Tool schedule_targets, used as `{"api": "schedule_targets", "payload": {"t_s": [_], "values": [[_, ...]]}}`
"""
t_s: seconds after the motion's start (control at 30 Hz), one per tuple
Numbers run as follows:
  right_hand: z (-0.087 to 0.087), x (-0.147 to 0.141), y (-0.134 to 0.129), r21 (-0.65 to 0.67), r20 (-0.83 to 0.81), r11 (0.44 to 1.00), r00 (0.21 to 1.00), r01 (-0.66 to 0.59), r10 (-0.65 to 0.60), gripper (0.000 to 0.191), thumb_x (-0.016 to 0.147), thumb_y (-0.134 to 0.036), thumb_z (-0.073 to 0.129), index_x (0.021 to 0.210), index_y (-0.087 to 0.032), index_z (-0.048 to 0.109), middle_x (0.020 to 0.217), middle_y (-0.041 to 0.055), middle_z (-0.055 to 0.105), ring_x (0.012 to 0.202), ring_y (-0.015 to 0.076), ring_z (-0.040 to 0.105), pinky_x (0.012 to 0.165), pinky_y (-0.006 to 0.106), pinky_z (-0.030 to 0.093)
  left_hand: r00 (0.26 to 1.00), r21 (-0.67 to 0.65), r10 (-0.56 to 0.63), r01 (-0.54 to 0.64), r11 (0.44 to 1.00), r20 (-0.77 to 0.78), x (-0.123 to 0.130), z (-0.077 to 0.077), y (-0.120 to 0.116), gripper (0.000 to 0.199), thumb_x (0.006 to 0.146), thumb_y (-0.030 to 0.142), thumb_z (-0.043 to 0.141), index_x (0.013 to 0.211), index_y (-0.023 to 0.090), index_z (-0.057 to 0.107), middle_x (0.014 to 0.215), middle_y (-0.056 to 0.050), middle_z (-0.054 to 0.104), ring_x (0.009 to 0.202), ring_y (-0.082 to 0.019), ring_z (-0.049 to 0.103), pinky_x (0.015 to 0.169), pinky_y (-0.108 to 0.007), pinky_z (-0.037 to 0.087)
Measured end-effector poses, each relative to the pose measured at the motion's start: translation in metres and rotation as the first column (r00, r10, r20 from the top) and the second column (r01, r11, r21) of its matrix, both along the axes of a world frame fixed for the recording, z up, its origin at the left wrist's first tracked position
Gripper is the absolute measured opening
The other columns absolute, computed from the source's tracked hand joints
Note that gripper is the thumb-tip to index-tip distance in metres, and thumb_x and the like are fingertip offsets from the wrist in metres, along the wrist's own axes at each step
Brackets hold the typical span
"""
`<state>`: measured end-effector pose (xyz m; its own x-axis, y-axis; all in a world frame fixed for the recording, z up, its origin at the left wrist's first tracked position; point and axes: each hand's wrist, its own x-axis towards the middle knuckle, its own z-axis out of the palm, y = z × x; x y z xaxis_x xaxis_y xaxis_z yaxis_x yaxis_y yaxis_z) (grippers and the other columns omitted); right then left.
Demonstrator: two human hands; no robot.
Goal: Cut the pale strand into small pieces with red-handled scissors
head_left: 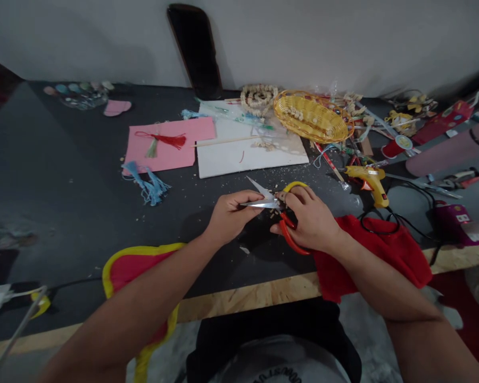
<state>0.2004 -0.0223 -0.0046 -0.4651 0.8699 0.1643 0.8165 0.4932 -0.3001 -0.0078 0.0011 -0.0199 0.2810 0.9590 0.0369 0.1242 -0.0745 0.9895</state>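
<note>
Over the near part of the dark table, my right hand [313, 221] is closed around a pair of scissors [265, 204] with red and yellow handles. Their blades are spread and point left. A small beige piece [281, 196] shows by the right thumb and fingertips. My left hand [235, 213] meets the blades with its thumb and fingers pinched together. One blade lies across these fingertips, and whatever they pinch is hidden. Pale crumbs are scattered around both hands.
Behind the hands lie a white board [255, 162], pink sheet [163, 143], red tassel [171, 140] and blue tassels [147, 183]. A yellow wicker basket [313, 117] and yellow glue gun [369, 181] stand right. Red cloth [371, 255] sits under my right forearm. A phone [195, 50] leans on the wall.
</note>
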Motion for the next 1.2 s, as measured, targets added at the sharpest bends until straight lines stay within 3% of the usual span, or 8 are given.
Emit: {"api": "schedule_targets", "payload": {"t_s": [0.27, 0.67, 0.93, 1.2], "values": [[-0.0019, 0.0031, 0.0025, -0.030, -0.081, 0.997, 0.995, -0.069, 0.066, 0.058, 0.083, -0.055, 0.061, 0.126, -0.018, 0.052, 0.111, 0.0145, 0.059, 0.106, 0.0297, 0.056, 0.094, 0.050, 0.050, 1.000, -0.013, -0.009, 0.009, 1.000, 0.001, 0.0008, 0.0004, 0.0005, 0.010, 0.075, 0.026, 0.069, 0.077, 0.017, 0.074, 0.079, -0.004, 0.073, 0.072, -0.016, 0.064, 0.067, -0.024, 0.049], [-0.0024, 0.0005, 0.0002, -0.066, -0.100, 0.998, 0.995, -0.018, 0.011, 0.054, 0.084, -0.050, 0.062, 0.126, -0.019, 0.051, 0.114, 0.0142, 0.060, 0.111, 0.0309, 0.057, 0.092, 0.049, 0.051, 0.995, -0.057, 0.074, -0.070, 0.996, 0.062, 0.0047, -0.0005, 0.0002, 0.012, 0.070, 0.028, 0.073, 0.076, 0.017, 0.071, 0.071, -0.001, 0.069, 0.062, -0.012, 0.059, 0.059, -0.021, 0.046], [-0.0100, 0.0023, 0.0030, -0.016, -0.216, 1.000, 0.976, -0.017, 0.014, 0.075, 0.070, -0.042, 0.075, 0.129, -0.015, 0.038, 0.121, 0.0189, 0.056, 0.120, 0.0364, 0.052, 0.099, 0.057, 0.045, 0.992, -0.096, 0.121, -0.117, 0.988, 0.033, 0.0059, -0.0008, 0.0007, 0.012, 0.068, 0.025, 0.071, 0.076, 0.016, 0.070, 0.069, 0.000, 0.068, 0.059, -0.011, 0.056, 0.057, -0.021, 0.044], [-0.0075, 0.0038, 0.0065, 0.007, -0.174, 0.999, 0.984, 0.045, -0.043, 0.072, 0.072, -0.055, 0.071, 0.123, -0.013, 0.044, 0.115, 0.0184, 0.061, 0.112, 0.0356, 0.058, 0.096, 0.054, 0.047, 0.971, -0.132, 0.184, -0.164, 0.978, 0.154, 0.0052, -0.0089, 0.0020, 0.014, 0.069, 0.026, 0.074, 0.079, 0.018, 0.069, 0.065, 0.003, 0.065, 0.055, -0.008, 0.053, 0.054, -0.020, 0.040]]}}
